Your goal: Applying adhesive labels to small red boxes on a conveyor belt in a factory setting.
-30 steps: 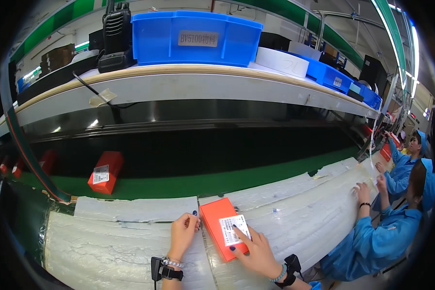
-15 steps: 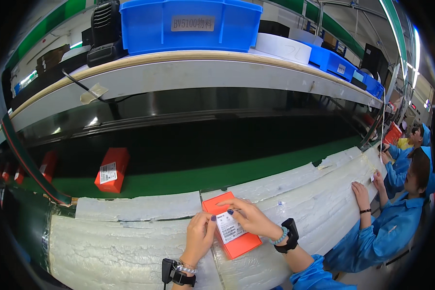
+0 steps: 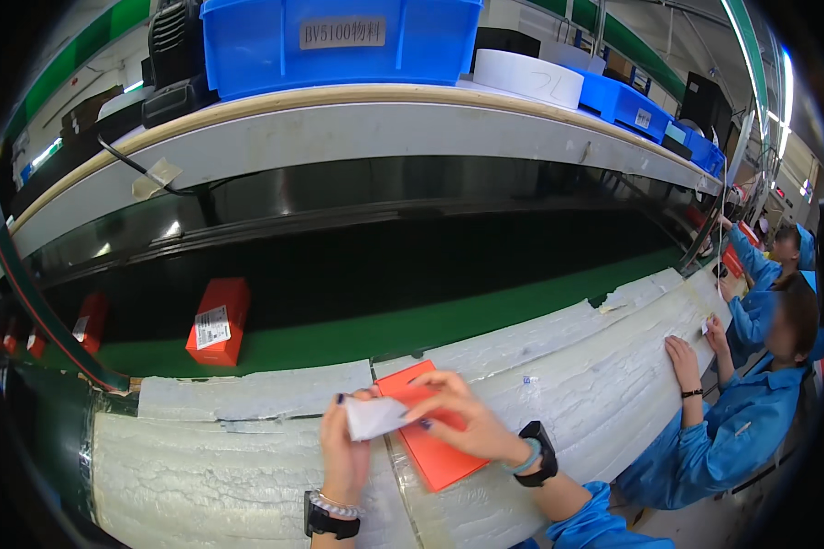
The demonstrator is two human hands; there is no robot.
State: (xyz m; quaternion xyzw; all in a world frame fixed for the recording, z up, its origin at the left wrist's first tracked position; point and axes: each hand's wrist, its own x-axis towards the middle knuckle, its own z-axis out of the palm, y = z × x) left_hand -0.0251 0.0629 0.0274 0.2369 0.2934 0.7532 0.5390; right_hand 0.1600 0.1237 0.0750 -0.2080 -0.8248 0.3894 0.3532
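Note:
A flat red box (image 3: 444, 460) lies slantwise on the worktop in front of me, its upper face bare red where I can see it. Over its left edge a white label (image 3: 372, 418) is held up, tilted, with a plain white side showing. My left hand (image 3: 341, 448) grips the label's left end between thumb and fingers. From the right, my right hand (image 3: 462, 418) reaches across the box, its thumb and fingertips closed at the label's right edge. Both wrists carry dark straps and bead bracelets.
A dark conveyor with a green edge (image 3: 339, 337) runs beyond the worktop (image 3: 247, 467). It carries a labelled red box (image 3: 222, 306) and several more at the far left. Above stands a shelf (image 3: 339, 137) with blue bins (image 3: 343, 46). Co-workers in blue (image 3: 732, 448) sit at right.
The printed label has come off the top of the red box and is now lifted and tilted leftward. My left hand has moved left and up with it.

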